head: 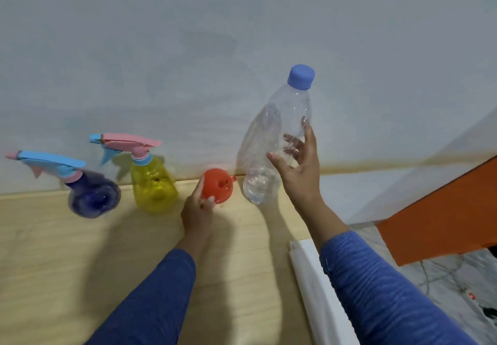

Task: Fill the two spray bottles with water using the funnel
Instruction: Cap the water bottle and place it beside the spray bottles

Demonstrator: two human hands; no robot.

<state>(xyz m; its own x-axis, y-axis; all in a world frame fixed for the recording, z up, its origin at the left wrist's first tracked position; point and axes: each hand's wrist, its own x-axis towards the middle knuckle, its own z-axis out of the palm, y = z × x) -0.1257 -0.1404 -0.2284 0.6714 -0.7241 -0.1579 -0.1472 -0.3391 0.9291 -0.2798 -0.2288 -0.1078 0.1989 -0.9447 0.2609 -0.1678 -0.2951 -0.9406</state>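
- The clear water bottle [271,140] stands nearly upright, long axis tilted slightly right, blue cap [301,76] on top; a little water sits in its base, which is at or just above the back edge of the wooden table [53,264].
- The right hand [297,164] grasps this bottle at mid-body, fingers wrapped behind and seen through the plastic.
- The left hand [197,210] holds the orange funnel [217,189] by its rim, thumb pinching the edge; the wide mouth faces the camera, the spout is hidden behind.
- The yellow spray bottle [153,186] stands upright by the wall, pink-and-blue trigger head on, nozzle pointing left.
- The blue spray bottle [94,196], further left, is blurred; its nozzle also points left.
- A white strip [317,291] runs along the table's right edge; an orange panel [435,223] is beyond it.
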